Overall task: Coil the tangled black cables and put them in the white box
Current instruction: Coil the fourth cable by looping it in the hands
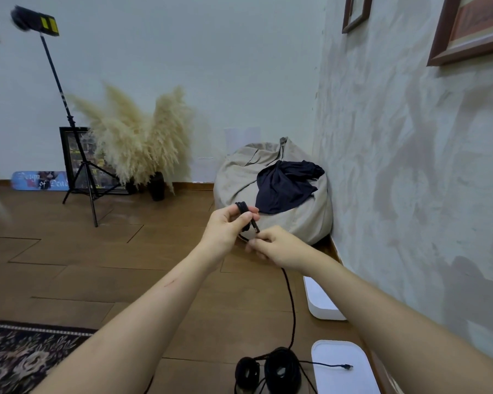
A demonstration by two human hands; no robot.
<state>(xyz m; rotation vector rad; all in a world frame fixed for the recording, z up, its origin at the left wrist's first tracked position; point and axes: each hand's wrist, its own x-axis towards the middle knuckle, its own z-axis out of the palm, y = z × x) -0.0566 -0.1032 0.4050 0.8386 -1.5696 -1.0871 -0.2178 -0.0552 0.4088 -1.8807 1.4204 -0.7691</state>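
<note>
Wood floor [97,251] beside a mottled wall: left hand [228,226] grips a small loop of black cable [242,207], right hand [276,245] pinches its trailing strand (coils [282,368] lie just beside the white box [342,382]).

The left hand [228,226] and right hand [273,245] meet above the floor [97,251], both holding one cable [292,308] that drops to the coiled cables [279,368] at the floor's near edge. Just right of these lies a near box part [342,379], a cable end [347,366] on it; a far box part [322,300] lies behind it by the right wall. A beanbag [239,177] with a cloth [285,189] on it fills the far right corner
</note>
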